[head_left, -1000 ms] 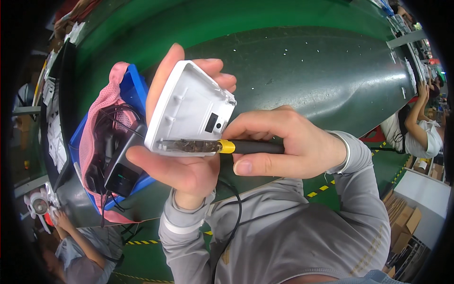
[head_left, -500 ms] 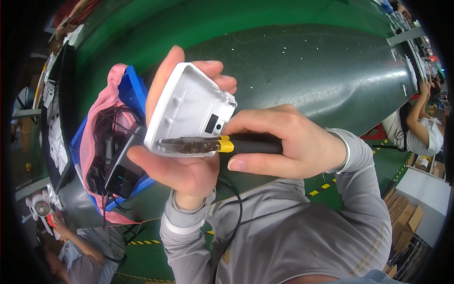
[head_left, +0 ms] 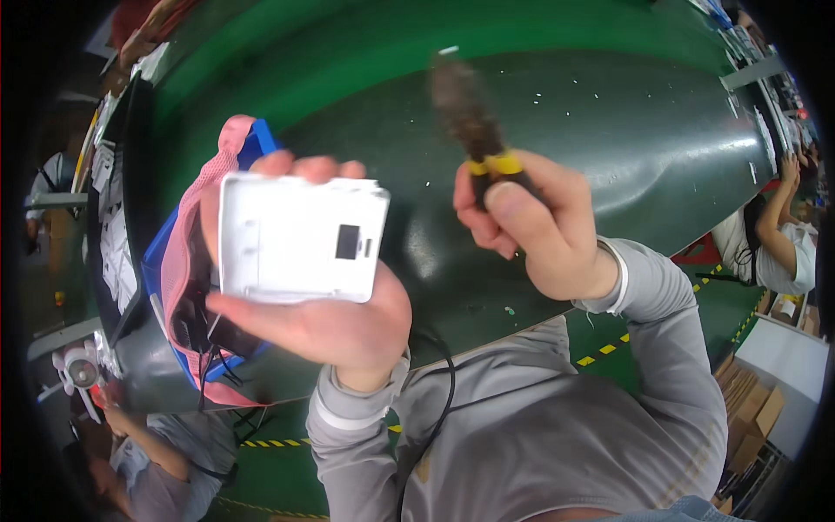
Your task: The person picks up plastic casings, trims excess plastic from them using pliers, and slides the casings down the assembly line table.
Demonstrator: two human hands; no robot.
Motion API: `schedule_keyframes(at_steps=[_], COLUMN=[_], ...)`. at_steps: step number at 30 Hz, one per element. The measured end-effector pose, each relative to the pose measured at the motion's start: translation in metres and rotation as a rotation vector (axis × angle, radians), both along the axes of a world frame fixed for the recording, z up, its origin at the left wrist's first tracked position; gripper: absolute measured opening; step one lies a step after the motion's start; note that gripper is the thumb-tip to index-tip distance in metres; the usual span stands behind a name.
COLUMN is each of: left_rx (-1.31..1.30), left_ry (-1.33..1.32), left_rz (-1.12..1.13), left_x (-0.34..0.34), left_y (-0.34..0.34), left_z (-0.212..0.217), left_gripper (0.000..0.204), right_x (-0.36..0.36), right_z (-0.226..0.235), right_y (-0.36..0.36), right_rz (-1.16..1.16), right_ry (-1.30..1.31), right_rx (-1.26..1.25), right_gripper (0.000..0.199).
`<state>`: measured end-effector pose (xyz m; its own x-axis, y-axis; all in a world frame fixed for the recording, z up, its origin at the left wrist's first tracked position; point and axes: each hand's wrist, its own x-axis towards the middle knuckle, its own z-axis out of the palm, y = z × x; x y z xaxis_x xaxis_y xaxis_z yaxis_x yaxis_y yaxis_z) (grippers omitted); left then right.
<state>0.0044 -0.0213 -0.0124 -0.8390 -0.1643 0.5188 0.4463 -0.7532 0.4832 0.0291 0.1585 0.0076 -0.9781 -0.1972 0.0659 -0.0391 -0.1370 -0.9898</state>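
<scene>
1. Our left hand (head_left: 322,313) holds up a white plastic cover (head_left: 300,239), flat face toward us, above the dark green surface (head_left: 609,157). Grip is clenched on it: fingertips wrap the top edge, thumb runs along the bottom edge, palm sits behind.
2. The cover is a thin rectangular shell with rounded corners and a small dark window (head_left: 347,242) right of centre. We judge it light and stiff but brittle at the edges, and smooth enough to slip.
3. Best hold, we think: by the long edges as now, with no pressure on the middle of the panel or near the window.
4. Our right hand (head_left: 539,230) is closed round the black handle of a brush (head_left: 474,117), with a yellow band just above the fingers and dark bristles pointing up and away. The head is motion-blurred, so we cannot tell its exact shape.
5. Brush and cover are apart, with a clear gap between them and no contact.
6. The brush should handle easily: light, with a rigid handle and a soft tip that is unlikely to mark the plastic.
7. To the left of the cover, a blue bin (head_left: 165,278) with a pink liner (head_left: 187,235) sits on the surface, with black cables (head_left: 204,348) spilling from it.
8. A black cord (head_left: 439,391) runs down across our grey sleeve.
9. Other people sit at the far right (head_left: 778,235) and lower left (head_left: 148,470), clear of our hands.
</scene>
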Motion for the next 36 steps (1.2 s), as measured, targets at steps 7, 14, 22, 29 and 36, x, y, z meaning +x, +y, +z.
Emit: schedule_keyframes(at_steps=[7,14,22,29,36], left_rx=[0.02,0.024,-0.003,-0.357,-1.069], left_ry=[0.025,-0.019,-0.065,-0.199,-0.719], left_rz=[-0.098,-0.056,-0.088,0.193,0.647], left_x=[-0.01,-0.012,-0.006,0.024,-0.147], left_y=[-0.003,-0.007,-0.017,-0.134,-0.351], left_z=[0.001,-0.001,0.008,0.081,0.042], left_gripper=[0.071,0.071,0.071,0.071,0.056], right_x=[-0.014,-0.023,-0.025,-0.047,-0.058], right_z=[-0.028,-0.024,-0.027,-0.042,-0.072], right_y=[0.002,-0.003,-0.002,0.01,0.034], right_rz=[0.043,0.404,0.363,-0.076,-0.059], right_ry=[0.191,-0.541,-0.492,0.791,0.75], right_rx=[0.084,-0.486,-0.169,1.011,0.991], right_gripper=[0.026,0.052,0.042,0.05,0.047])
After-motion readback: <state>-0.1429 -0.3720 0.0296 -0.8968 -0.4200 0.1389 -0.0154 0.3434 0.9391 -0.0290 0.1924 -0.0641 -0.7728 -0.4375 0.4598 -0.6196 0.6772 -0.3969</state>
